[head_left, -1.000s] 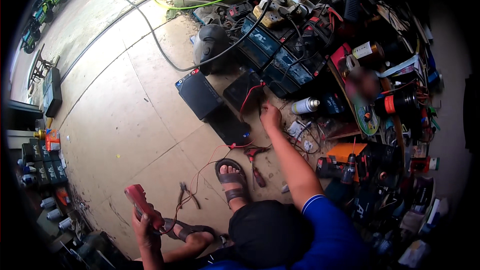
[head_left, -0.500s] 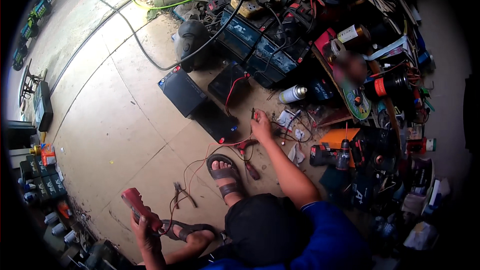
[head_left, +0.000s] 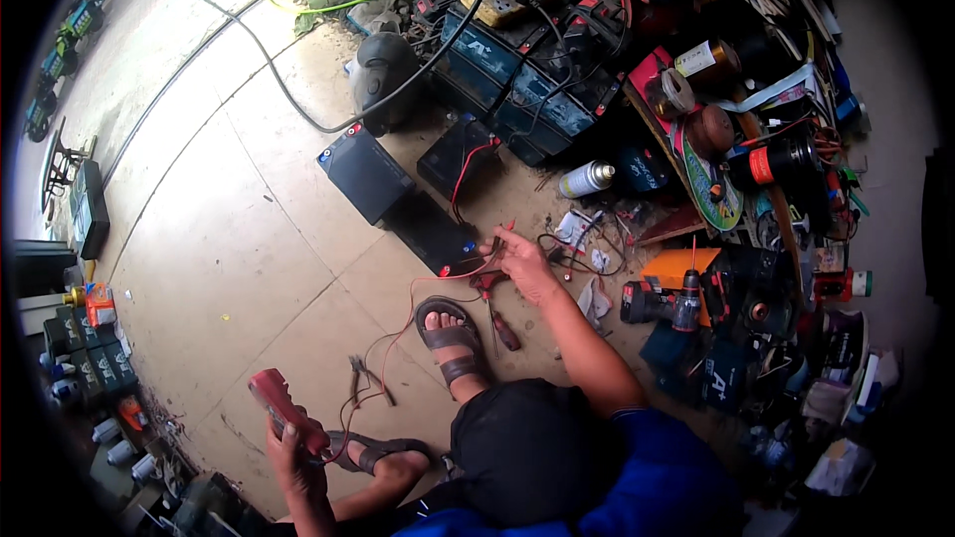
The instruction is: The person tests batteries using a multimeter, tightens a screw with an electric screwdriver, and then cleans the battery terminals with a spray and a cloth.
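Observation:
My left hand (head_left: 290, 457) grips a red handheld meter (head_left: 289, 414) low on the left, its thin leads running across the tiles. My right hand (head_left: 521, 265) holds test probes (head_left: 506, 234), red and dark, in its fingers beside the black batteries. One battery (head_left: 365, 174) has its terminals at the top left; another (head_left: 426, 232) lies just below it, near that hand; a third (head_left: 457, 157) carries a red wire. Pliers (head_left: 359, 382) lie between my left hand and my sandalled foot (head_left: 448, 338). A red-handled screwdriver (head_left: 504, 330) lies right of that foot, below a red-handled tool (head_left: 487, 285).
Large blue batteries (head_left: 520, 80) topped with chargers and a power strip (head_left: 493, 5) fill the back right. A spray can (head_left: 585, 180), a drill (head_left: 686, 303) and cluttered shelving (head_left: 718, 178) line the right. Small boxes (head_left: 96, 363) stand at left. A dark cable (head_left: 326, 125) crosses the floor.
My right hand has drawn down and left from beside the spray can, toward the lower battery, and turned, with probes in its fingers. My left hand still holds the meter.

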Motion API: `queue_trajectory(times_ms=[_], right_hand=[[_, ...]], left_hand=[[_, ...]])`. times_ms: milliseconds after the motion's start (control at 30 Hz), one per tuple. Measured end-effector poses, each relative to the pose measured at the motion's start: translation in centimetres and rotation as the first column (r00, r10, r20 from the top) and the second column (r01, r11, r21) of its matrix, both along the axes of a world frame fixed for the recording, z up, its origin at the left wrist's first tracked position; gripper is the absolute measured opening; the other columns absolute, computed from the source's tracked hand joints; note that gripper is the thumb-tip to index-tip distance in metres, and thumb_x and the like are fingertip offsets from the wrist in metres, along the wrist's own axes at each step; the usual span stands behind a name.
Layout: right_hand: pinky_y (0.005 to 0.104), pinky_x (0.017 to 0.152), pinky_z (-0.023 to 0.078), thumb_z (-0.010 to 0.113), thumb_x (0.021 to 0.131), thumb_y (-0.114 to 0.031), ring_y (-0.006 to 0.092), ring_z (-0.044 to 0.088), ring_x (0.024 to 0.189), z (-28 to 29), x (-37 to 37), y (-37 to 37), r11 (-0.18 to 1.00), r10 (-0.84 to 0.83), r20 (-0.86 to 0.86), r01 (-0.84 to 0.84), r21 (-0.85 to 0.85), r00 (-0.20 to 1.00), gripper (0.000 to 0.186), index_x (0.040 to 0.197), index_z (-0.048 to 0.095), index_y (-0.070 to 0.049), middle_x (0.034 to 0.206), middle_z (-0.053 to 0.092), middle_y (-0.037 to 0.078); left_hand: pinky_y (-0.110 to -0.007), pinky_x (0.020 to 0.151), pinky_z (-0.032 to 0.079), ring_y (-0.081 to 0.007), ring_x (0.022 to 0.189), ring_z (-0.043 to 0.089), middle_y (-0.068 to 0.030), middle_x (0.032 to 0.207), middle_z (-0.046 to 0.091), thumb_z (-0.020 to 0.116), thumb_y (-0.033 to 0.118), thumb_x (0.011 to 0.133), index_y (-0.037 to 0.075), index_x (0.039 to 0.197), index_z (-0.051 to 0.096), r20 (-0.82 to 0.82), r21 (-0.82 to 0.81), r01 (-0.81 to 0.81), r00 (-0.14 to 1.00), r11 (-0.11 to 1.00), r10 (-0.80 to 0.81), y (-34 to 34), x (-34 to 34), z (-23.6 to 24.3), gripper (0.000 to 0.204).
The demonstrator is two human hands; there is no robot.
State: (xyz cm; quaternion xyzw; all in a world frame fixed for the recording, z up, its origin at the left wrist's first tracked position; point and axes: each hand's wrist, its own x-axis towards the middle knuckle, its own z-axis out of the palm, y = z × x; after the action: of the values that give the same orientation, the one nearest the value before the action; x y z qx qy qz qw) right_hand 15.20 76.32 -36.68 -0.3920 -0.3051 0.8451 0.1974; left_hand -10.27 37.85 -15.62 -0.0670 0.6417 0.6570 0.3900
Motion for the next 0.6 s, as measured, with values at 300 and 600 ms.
queue_trajectory(times_ms=[300,600], right_hand=[[0.0282,0.069,0.056,0.059,0.101,-0.002,0.0131,0.071,0.078,4.5,-1.1,1.1,0.56,-0.4,0.428,-0.153,0.814,0.81,0.036,0.137,0.058,-0.007,0.088,0.067,0.004],[0.0427,0.076,0.056,0.064,0.1,-0.016,0.0314,0.071,0.088,3.9,-0.7,3.8,0.263,-0.505,0.765,-0.773,0.578,0.4,0.021,0.117,0.068,-0.005,0.092,0.071,0.015]], left_hand=[[-0.028,0.062,0.05,-0.016,0.077,0.062,-0.0067,0.1,0.06,0.083,0.039,0.084,-0.003,0.145,0.046,0.007,-0.007,0.002,1.0,1.0,-0.002,0.0,0.0,0.0,0.083],[-0.028,0.065,0.05,-0.0157,0.077,0.062,-0.0058,0.099,0.059,0.081,0.038,0.084,-0.003,0.145,0.046,0.002,-0.017,-0.005,1.0,1.0,0.005,0.0,0.2,-0.1,0.082]])
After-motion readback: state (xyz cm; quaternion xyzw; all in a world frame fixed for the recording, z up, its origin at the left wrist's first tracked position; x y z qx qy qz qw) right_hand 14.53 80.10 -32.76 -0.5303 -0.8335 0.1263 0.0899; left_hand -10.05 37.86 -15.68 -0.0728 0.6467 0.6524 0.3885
